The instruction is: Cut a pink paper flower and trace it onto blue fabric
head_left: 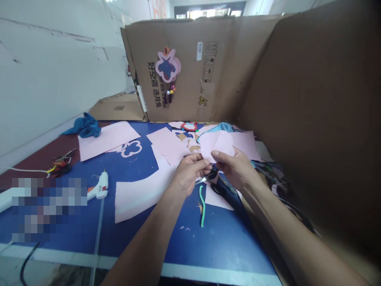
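A pale pink cutout [216, 143] with a rounded, lobed outline is held up above the blue table. My right hand [236, 167] grips its lower right part, the thumb pressed on the front. At the lower edge, my left hand [192, 171] is closed with its fingertips pinched on the paper. Below the hands show scissors [212, 174] with dark handles and a shiny blade, partly covered by my fingers. Closer to me lies a bent green fuzzy stick [202, 206] beside a pink paper piece [218, 197].
A white glue gun [102, 186] stands at left with its cord. Pink sheets [108, 139], a flower-shaped outline [131, 148] and a blue cloth [86, 126] lie farther back. Cardboard walls [184, 39] rise behind and at right; a pink flower frame [168, 65] hangs there.
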Tool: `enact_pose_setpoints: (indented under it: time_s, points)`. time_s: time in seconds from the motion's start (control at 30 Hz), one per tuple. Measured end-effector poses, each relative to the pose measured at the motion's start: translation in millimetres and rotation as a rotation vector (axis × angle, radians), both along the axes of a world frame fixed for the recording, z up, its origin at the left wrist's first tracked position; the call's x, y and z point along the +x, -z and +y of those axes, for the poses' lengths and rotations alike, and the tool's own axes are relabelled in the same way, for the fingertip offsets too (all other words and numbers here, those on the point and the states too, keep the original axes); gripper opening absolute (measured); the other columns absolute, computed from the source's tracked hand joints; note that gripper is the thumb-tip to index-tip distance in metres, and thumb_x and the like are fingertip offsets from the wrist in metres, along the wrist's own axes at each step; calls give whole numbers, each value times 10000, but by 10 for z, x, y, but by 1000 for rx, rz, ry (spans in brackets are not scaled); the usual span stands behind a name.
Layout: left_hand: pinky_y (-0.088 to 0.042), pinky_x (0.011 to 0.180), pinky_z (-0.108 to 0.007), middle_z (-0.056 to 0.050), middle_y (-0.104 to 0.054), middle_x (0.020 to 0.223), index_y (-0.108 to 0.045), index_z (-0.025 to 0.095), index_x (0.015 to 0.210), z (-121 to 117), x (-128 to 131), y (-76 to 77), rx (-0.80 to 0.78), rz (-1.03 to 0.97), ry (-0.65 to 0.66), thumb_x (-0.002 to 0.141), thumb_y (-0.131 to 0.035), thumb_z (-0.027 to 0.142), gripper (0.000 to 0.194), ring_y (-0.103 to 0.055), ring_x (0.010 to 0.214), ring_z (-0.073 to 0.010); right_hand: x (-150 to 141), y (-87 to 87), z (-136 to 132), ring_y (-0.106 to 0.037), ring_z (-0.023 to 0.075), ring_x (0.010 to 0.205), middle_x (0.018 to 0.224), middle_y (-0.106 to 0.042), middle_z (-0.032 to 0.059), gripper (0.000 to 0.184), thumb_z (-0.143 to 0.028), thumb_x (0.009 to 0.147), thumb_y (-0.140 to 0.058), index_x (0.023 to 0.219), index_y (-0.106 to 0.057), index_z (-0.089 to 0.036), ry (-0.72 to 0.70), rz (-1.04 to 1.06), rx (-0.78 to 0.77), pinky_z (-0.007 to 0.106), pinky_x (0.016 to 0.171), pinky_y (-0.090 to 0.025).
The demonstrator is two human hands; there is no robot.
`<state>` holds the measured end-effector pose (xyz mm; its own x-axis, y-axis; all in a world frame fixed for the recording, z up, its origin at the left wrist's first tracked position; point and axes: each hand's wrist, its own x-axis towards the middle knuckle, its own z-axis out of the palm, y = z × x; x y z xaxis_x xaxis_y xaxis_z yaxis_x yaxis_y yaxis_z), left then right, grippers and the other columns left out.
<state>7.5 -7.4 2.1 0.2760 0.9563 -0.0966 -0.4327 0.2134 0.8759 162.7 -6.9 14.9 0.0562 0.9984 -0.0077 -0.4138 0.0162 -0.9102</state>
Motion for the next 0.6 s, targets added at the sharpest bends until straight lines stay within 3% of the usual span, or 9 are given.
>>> enact_pose_setpoints:
  time_s: [0.33, 0.6]
  points:
    - [-520, 769, -269, -67, -754, 814, -743, 133, 878, 4, -14, 7, 13, -21, 8, 744, -843, 225, 191, -685, 730, -129, -11, -18, -10, -634, 142, 707, 929, -781, 7, 418, -253, 652, -987, 1006, -770, -201, -58, 70, -26, 240, 581, -497]
    - [-513, 712, -246, -55, -738, 760, -723, 133, 839, -10, 0, -15, -20, 10, -30, 806, -809, 235, 138, -675, 683, -118, -27, 15, -4, -669, 175, 769, 990, -785, 35, 513, -326, 632, -994, 1062, -749, -190, -32, -19, 9, 271, 628, -515]
